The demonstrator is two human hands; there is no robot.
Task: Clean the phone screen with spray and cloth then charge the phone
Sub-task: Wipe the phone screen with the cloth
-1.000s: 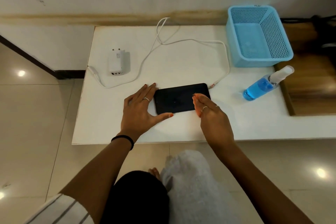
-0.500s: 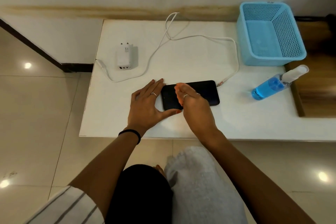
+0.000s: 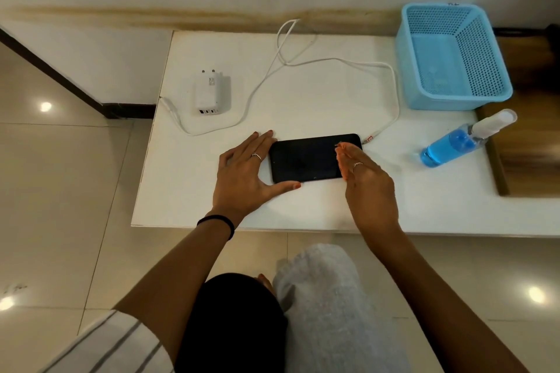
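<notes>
A black phone [image 3: 306, 159] lies flat, screen up, near the front of the white table [image 3: 318, 206]. My left hand [image 3: 242, 172] grips its left end, fingers at the far corner and thumb along the near edge. My right hand [image 3: 369, 185] presses flat on the right end of the screen, with a strip of orange cloth [image 3: 341, 157] showing under its fingers. A blue spray bottle [image 3: 451, 145] lies on its side to the right. The white charger [image 3: 207, 94] lies at the left. Its cable's plug [image 3: 370, 139] rests just beside the phone's right end.
The white cable [image 3: 391, 82] loops across the back of the table. A light blue plastic basket [image 3: 497, 70] stands at the back right. A wooden surface [image 3: 530, 160] adjoins the table on the right. My knees are below the table's front edge, over a tiled floor.
My right hand slid left across the screen to the middle, then back to the phone's right end. My left hand stayed on the left end.
</notes>
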